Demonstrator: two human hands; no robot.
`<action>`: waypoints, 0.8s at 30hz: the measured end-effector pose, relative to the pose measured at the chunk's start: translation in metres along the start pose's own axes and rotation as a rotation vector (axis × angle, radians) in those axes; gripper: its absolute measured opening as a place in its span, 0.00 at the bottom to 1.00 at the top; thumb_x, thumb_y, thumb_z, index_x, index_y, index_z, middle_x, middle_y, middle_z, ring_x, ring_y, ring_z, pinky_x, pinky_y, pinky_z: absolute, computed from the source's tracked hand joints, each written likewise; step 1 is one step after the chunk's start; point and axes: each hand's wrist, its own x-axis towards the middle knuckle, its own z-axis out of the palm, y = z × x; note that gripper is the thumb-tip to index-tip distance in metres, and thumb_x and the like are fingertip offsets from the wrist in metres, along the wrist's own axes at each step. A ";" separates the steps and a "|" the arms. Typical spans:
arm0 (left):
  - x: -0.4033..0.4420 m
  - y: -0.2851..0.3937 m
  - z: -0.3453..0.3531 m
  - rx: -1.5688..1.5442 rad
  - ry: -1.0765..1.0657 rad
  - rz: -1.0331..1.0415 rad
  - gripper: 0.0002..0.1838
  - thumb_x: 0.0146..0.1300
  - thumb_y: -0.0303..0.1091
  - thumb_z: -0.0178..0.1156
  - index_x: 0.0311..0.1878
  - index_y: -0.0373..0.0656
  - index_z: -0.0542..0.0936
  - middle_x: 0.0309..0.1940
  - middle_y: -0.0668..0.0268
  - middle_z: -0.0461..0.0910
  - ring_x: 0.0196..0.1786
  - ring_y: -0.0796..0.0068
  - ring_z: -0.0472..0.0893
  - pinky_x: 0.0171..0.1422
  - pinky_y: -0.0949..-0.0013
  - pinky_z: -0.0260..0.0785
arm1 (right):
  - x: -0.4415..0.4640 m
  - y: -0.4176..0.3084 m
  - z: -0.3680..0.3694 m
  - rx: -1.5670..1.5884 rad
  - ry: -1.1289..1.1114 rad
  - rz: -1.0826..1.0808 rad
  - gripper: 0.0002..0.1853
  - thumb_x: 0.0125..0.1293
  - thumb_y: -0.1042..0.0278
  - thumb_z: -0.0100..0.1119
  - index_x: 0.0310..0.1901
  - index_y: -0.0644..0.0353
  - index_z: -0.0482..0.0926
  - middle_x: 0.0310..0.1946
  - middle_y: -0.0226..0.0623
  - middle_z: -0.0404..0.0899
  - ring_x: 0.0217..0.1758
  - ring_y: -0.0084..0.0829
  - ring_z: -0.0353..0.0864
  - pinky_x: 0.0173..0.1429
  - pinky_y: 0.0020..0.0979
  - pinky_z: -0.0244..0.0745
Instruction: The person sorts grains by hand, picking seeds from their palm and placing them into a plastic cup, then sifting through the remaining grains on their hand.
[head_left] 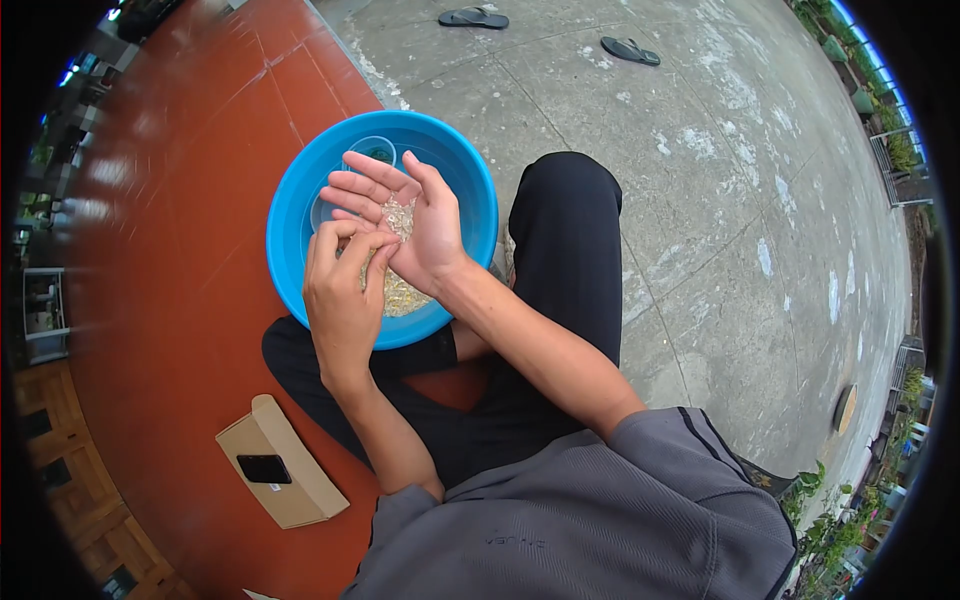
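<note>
Over a blue basin (482,200), my right hand (432,228) lies palm up with its fingers spread, a small heap of pale grains (400,216) resting in the palm. My left hand (345,285) reaches across from the left, its fingertips pinched together at the edge of that heap; what sits between them is too small to make out. More grains (402,296) lie at the bottom of the basin, below my hands. A clear round container (376,148) stands inside the basin at the far side, partly hidden by my right fingers.
A cardboard box (283,465) with a black phone (264,469) on it lies on the red floor (190,300) at the lower left. Two dark sandals (474,18) (631,51) rest on the grey concrete (700,250). My bent legs flank the basin's near side.
</note>
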 end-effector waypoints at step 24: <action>0.072 -0.099 0.059 0.037 0.112 -0.244 0.10 0.83 0.35 0.64 0.52 0.36 0.85 0.50 0.54 0.85 0.52 0.55 0.87 0.59 0.54 0.79 | 0.011 -0.033 0.000 0.170 0.085 -0.191 0.37 0.90 0.44 0.41 0.81 0.72 0.70 0.77 0.60 0.78 0.83 0.54 0.77 0.88 0.51 0.72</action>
